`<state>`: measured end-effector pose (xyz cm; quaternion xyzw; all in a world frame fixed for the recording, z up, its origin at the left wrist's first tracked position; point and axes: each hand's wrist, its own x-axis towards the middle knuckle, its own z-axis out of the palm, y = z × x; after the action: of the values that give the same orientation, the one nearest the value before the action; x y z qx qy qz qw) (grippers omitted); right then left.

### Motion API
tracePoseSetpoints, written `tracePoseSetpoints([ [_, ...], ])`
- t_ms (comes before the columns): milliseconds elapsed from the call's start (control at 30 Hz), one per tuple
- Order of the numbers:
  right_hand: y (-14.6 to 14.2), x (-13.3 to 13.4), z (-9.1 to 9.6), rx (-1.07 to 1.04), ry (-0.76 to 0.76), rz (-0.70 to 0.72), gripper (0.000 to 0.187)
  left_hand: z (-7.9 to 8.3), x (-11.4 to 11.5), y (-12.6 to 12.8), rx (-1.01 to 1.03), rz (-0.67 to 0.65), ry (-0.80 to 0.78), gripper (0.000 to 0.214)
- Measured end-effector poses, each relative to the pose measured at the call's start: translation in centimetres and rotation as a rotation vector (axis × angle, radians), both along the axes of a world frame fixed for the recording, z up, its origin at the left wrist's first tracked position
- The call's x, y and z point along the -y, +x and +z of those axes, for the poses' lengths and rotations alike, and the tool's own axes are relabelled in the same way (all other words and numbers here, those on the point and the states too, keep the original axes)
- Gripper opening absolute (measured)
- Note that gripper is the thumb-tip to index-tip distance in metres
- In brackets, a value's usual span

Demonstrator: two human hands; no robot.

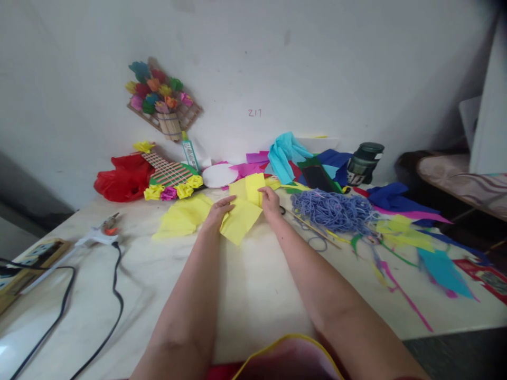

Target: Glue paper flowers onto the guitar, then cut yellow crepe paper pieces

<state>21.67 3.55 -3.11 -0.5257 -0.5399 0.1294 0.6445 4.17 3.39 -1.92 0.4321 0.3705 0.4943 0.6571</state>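
Both of my hands are on a piece of yellow crepe paper [241,219] above the middle of the table. My left hand [221,210] pinches its left edge, thumb and fingers closed on it. On the right side, my right hand [270,202] grips a folded upper part of the paper between thumb and fingers. A larger yellow crepe sheet [182,215] lies loosely on the table, left of my left hand. Near my right hand is a tangled pile of blue-purple yarn [336,209], with a thin stick [317,229] in front of it.
A glue gun [101,235] with a black cord and a power strip [34,264] lie at left. Behind are a red plastic bag [124,178], a woven flower craft [170,174], a white disc [219,175] and a dark jar [365,162]. Paper scraps [447,272] spread at right.
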Motion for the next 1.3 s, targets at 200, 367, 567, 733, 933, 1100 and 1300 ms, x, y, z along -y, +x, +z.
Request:
tracePoseSetpoints([
  [200,0.1,-0.1,0.2,-0.030,-0.153,-0.030,0.018,-0.4,-0.5,-0.3,0.039,0.067,0.043,0.048],
  [367,-0.5,0.1,0.2,0.052,-0.191,-0.066,0.037,-0.1,-0.1,0.0,0.082,0.041,0.055,0.046],
  [567,-0.8,0.5,0.1,0.254,-0.279,-0.141,0.043,0.1,0.2,0.3,0.061,-0.004,0.065,0.043],
  [733,-0.4,0.7,0.4,0.346,-0.295,-0.209,0.025,0.2,0.3,0.4,0.046,0.011,0.044,0.042],
  [933,0.5,0.7,0.7,0.312,-0.328,-0.324,0.020,-0.2,-0.2,0.2,0.071,0.110,0.032,0.037],
  [1100,1.2,0.0,0.1,0.137,-0.276,-0.317,0.023,-0.2,-0.5,0.1,0.080,0.182,0.036,0.035],
  [1300,1.3,-0.4,-0.3,-0.205,-0.287,-0.211,0.023,0.1,-0.3,0.1,0.069,0.243,0.025,0.033],
])
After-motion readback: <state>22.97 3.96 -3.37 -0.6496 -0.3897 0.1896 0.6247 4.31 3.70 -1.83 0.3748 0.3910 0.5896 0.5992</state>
